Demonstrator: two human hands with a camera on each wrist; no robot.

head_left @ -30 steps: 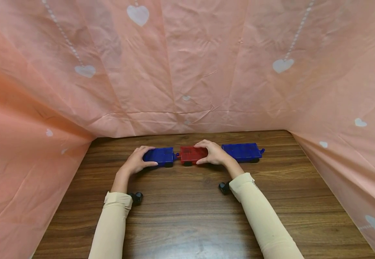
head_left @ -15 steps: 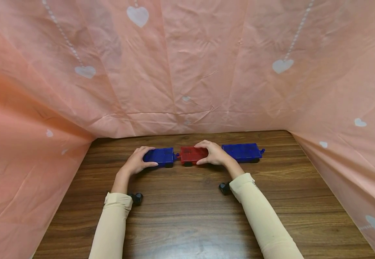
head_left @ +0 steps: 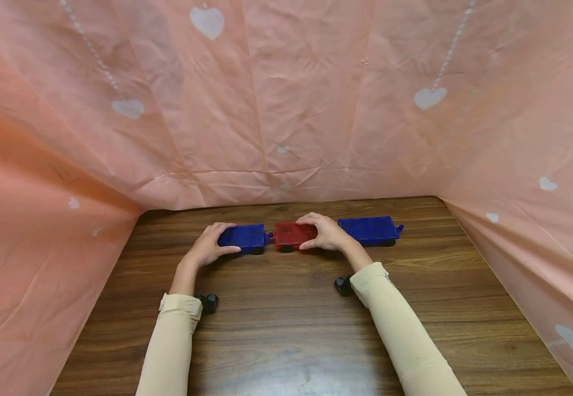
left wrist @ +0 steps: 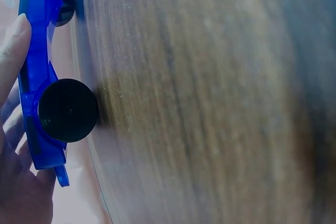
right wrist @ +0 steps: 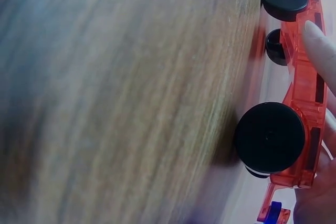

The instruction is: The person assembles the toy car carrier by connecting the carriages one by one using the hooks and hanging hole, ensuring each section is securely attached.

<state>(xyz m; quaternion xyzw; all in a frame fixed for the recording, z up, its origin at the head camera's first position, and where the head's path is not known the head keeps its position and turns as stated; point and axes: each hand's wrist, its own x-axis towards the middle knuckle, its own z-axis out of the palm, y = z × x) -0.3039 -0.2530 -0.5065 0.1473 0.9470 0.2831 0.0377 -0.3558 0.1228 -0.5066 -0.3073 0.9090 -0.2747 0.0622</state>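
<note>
In the head view my left hand grips the left end of a blue toy wagon, thumb on its near side and fingers over the far side. My right hand holds a red toy wagon the same way. A blue peg with a red hitch joins the facing ends of these two. Beyond my right hand stands a second blue wagon, a small hook at its right end. The left wrist view shows black wheels under the held blue wagon; in the right wrist view, the red hitch meets a blue piece.
All three wagons stand in a row toward the back of the brown wooden table. A pink cloth with white hearts rises behind and on both sides. Small black devices sit at both wrists.
</note>
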